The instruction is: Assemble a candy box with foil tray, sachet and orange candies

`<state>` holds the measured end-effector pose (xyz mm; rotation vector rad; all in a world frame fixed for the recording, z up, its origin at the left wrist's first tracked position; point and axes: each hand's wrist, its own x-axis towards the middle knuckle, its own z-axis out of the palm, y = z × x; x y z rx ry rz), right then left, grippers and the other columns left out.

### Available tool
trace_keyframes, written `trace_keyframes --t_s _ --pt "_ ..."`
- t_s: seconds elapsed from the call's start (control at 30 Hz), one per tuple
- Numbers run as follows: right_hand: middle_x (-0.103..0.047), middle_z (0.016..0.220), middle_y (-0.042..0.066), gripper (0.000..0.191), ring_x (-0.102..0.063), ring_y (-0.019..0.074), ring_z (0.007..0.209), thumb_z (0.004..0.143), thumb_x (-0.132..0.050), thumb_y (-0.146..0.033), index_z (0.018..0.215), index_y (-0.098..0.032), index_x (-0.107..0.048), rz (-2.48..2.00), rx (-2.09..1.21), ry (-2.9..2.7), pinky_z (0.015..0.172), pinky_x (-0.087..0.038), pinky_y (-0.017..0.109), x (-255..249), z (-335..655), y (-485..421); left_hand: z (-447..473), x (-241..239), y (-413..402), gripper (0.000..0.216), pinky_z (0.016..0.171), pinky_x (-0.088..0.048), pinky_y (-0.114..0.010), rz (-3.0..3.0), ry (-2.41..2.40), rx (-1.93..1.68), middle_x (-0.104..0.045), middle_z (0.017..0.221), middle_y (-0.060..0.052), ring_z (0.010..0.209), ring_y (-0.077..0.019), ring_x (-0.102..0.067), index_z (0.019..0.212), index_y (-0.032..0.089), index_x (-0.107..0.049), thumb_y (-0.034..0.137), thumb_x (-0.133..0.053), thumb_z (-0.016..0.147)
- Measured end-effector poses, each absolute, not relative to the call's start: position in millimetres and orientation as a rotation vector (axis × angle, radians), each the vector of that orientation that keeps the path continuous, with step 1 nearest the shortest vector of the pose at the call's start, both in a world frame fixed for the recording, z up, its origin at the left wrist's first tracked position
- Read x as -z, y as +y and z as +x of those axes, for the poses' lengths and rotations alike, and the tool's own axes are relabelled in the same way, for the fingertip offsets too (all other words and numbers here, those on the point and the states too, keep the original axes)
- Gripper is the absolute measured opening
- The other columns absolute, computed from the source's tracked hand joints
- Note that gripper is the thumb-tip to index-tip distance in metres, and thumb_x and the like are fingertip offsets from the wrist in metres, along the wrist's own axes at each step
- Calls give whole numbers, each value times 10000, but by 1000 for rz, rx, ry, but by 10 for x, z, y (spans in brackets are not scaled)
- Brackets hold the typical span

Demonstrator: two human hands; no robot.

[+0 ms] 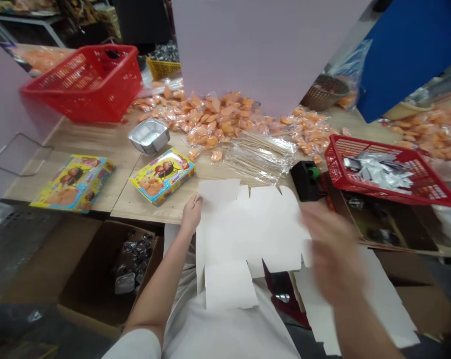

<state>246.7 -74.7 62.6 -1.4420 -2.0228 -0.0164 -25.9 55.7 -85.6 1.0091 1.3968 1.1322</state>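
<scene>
A flat, unfolded white carton blank [247, 229] lies over the table's front edge, its cut flaps and slots spread out. My left hand [192, 213] grips its left edge, with the thumb on top. At the blank's right side, my right hand [333, 249] is smeared by motion, so its fingers cannot be made out. Beyond the left hand sits a printed yellow and blue box [163, 175], with a second printed box [74, 182] farther left. More white carton blanks [360, 294] lie below the right hand.
Behind are foil trays [149, 135], bagged sticks [260, 154], heaped orange packets [218, 117] and a tape dispenser [307, 179]. A red basket [94, 94] stands at left, another red basket [389, 187] with silver sachets at right. A cardboard box [86, 279] sits below left.
</scene>
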Motion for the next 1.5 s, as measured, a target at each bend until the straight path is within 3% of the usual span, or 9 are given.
trace_keyframes --t_s 0.1,0.2,0.4,0.57,0.77,1.0,1.2,1.37,1.5 --pt "-413 1546 155 676 -290 284 1491 955 -463 -168 1588 -187 -227 -1306 -69 -2372 1142 -395 485 -268 1736 -283 -233 854 566 335 1073 -437 -412 1061 1408 -1139 -722 1175 -100 1166 -279 -626 1069 174 -700 356 -549 832" --pt "-414 1537 205 638 -290 306 1483 935 -540 -219 1532 -100 -349 -1565 -112 -2307 1190 -267 505 -9 1313 517 -232 837 559 303 1100 -414 -401 1086 1427 -1128 -712 1195 -101 1215 -268 -599 1065 177 -687 320 -528 850" --pt "-686 1207 157 296 -551 304 1205 956 -562 -283 1186 -136 -677 -1814 -377 -2360 1057 -369 457 227 1370 1292 -285 832 437 354 912 -511 -342 887 1404 -1119 -683 1176 -72 1075 -227 -638 1161 225 -573 409 -589 860" --pt "-685 1198 166 289 -557 311 1175 944 -575 -266 1166 -115 -681 -1854 -427 -2340 1002 -400 442 415 1488 1275 -296 796 361 406 841 -509 -306 949 1169 -1019 -699 1072 -41 1011 -218 -643 1108 231 -628 521 -630 824" --pt "-627 1311 133 362 -548 214 1198 984 -482 -272 1302 -143 -596 -1786 -324 -2107 999 -404 324 201 1957 1319 -279 779 437 396 986 -457 -372 1011 1239 -932 -732 1069 -85 1101 -274 -622 953 178 -741 526 -706 767" --pt "-719 836 73 133 -626 210 820 822 -660 -277 775 -157 -694 -2151 -704 -2070 735 -442 281 280 2478 1102 -242 776 461 506 1039 -430 -390 888 1281 -936 -736 1137 -108 1171 -292 -617 1004 159 -745 614 -613 827" --pt "-711 871 9 135 -626 144 758 862 -583 -271 883 -187 -687 -1882 -955 -1950 697 -444 244 256 2523 804 -225 749 463 431 1086 -385 -365 921 1274 -923 -687 1242 -106 1263 -278 -555 1040 178 -733 537 -669 810" --pt "-709 818 58 169 -591 219 916 867 -564 -123 774 -181 -692 -1902 -378 -2160 882 -375 367 116 2139 470 -202 729 494 729 905 -489 -335 837 1249 -970 -680 1027 -39 987 -206 -652 1394 249 -494 382 -781 737" --pt "-666 917 133 219 -525 266 969 893 -509 -67 813 -153 -693 -1872 89 -2350 810 -361 380 188 1653 218 -226 694 509 304 864 -497 -339 1123 1226 -931 -673 879 -30 878 -210 -626 1021 219 -709 376 -734 761"
